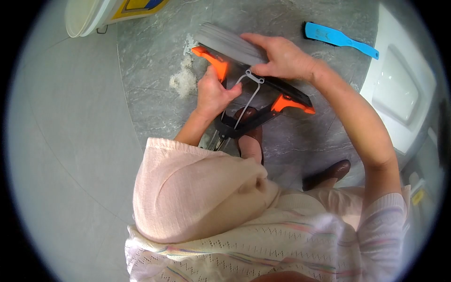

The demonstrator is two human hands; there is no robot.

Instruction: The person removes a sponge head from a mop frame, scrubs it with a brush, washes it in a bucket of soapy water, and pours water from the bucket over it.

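A flat mop head with a black frame (286, 91) and orange end clips (293, 104) is tilted over the floor, a grey pad (230, 44) bunched along its upper left part. My left hand (213, 94) is closed around the frame beside the left orange clip (213, 61). My right hand (284, 58) grips the grey pad, fingers over its far side and thumb near the metal bracket (255, 76). The black fork-shaped joint (232, 129) and metal handle (218, 143) run down towards my body.
A blue brush (343, 38) lies on the grey floor (169, 113) at the upper right. Pale fluff (184, 80) lies left of the mop. A white bucket (101, 16) stands upper left, a white basin-like fixture (399, 84) at right. My shoes (336, 173) are below.
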